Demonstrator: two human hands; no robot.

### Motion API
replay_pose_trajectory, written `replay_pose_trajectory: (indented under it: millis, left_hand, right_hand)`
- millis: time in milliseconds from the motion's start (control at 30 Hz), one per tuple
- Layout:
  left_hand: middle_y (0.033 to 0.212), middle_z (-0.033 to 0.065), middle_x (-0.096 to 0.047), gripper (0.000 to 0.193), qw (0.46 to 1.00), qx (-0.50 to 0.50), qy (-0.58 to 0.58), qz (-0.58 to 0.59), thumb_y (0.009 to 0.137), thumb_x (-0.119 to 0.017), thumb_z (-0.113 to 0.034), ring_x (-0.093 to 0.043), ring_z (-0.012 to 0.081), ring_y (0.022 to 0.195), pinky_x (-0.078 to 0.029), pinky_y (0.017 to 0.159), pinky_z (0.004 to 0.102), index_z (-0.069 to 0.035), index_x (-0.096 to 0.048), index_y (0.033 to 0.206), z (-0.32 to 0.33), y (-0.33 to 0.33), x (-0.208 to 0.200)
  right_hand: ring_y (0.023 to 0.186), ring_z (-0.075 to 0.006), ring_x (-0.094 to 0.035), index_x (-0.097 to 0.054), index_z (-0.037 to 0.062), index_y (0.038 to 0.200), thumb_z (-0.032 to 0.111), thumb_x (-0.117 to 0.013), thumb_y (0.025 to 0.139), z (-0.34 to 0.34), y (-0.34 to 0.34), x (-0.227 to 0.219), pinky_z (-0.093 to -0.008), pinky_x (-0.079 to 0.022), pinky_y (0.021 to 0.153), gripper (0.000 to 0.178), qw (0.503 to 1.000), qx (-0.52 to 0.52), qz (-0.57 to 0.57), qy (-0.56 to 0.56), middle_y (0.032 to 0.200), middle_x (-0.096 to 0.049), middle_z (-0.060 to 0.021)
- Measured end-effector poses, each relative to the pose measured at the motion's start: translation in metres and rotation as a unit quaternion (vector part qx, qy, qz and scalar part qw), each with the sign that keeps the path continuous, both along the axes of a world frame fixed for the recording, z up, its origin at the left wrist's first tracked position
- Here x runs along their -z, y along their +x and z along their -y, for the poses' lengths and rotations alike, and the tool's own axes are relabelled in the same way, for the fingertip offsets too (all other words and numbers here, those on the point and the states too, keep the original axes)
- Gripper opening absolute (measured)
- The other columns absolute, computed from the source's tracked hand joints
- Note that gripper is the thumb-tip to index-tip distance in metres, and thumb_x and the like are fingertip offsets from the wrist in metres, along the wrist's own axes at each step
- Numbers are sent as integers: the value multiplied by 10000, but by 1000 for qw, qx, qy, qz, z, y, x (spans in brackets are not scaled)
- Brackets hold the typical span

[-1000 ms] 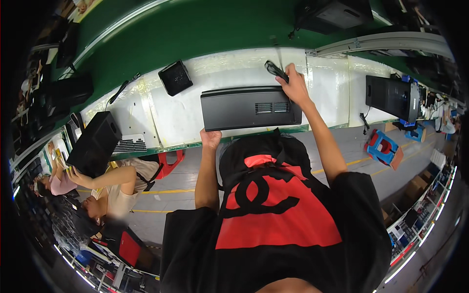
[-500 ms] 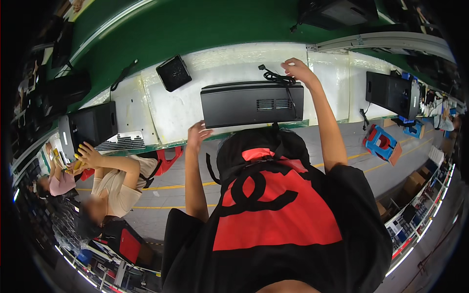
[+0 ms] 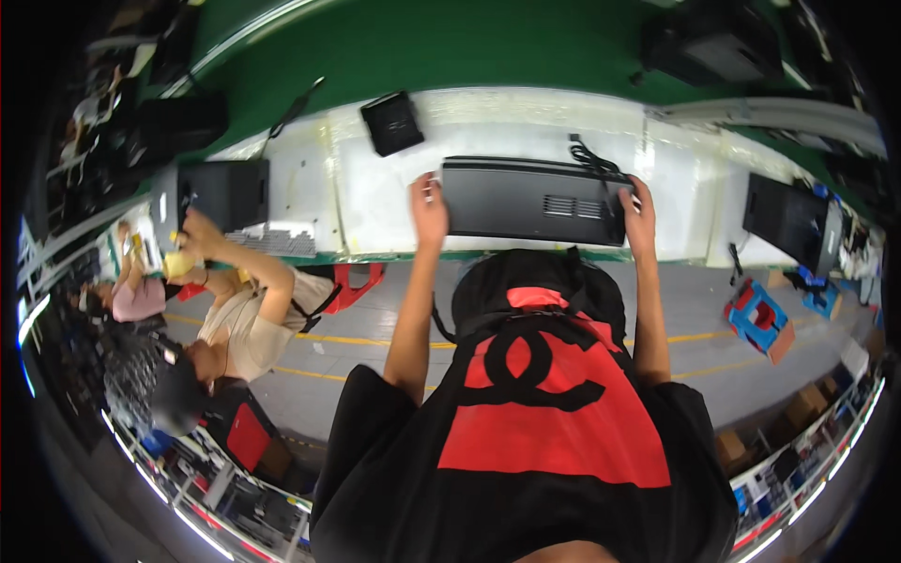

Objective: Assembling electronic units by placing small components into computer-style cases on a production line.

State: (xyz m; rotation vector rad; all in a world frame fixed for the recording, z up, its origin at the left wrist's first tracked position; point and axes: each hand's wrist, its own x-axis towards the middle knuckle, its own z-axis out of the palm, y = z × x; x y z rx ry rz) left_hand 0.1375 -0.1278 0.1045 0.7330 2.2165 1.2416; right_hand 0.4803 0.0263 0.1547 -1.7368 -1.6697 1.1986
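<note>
A long black computer case with two slotted vents lies flat on the white work surface in front of me. My left hand grips its left end, the fingers pointing away from me along that side. At the opposite end my right hand holds on, thumb over the top edge and fingers round the side. A bundled black power cord rests at the far right edge of the case, close to my right fingers. Some blur softens both hands.
A small square black box sits beyond the case to the left. On my left, a co-worker reaches toward another black case. A third case stands at the right, above a blue and red stool.
My right hand has come from beside the cord to the case's right end. My left hand has moved forward onto the left end. The whole view has shifted, with the case sitting further right.
</note>
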Motion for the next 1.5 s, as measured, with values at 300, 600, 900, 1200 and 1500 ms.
replay_pose_trajectory:
  millis: [300,600,900,1200,1500]
  left_hand:
    - [1036,173,-531,243,980,13,-28,-197,800,-538,-14,-522,341,974,-452,831,401,-22,-581,1039,-22,-71,45]
    - [1187,177,-459,483,936,98,-208,-266,690,-654,26,-470,358,1115,-453,920,407,21,-510,1150,-87,-138,74]
    - [1149,193,-481,302,913,178,-218,-294,752,-587,21,-534,352,1009,-481,872,429,11,-562,1053,-98,-127,89]
    - [943,261,-570,166,928,200,-139,-283,774,-576,-19,-590,434,846,-492,746,481,26,-573,933,-93,-153,86]
    - [937,240,-640,207,940,148,-196,-235,738,-647,-100,-624,383,897,-512,796,423,12,-681,908,-107,-152,88]
  right_hand:
    - [1094,-221,-544,-417,63,1342,208,-504,960,47,53,28,-314,-396,940,418,989,109,-87,-39,1150,-564,-131]
    - [894,-171,-560,-447,13,1255,179,-580,890,153,200,48,-306,-442,826,423,981,139,82,-105,1004,-595,-117]
    - [743,-141,-540,-471,8,1202,150,-536,850,259,203,42,-277,-446,671,386,943,184,157,-227,890,-607,-110]
    - [821,-188,-614,-529,9,1143,169,-560,816,238,156,39,-297,-470,762,365,955,164,117,-216,877,-653,-147]
    - [853,-199,-622,-540,-3,1121,161,-564,813,224,153,24,-293,-467,775,350,947,172,154,-223,888,-653,-139]
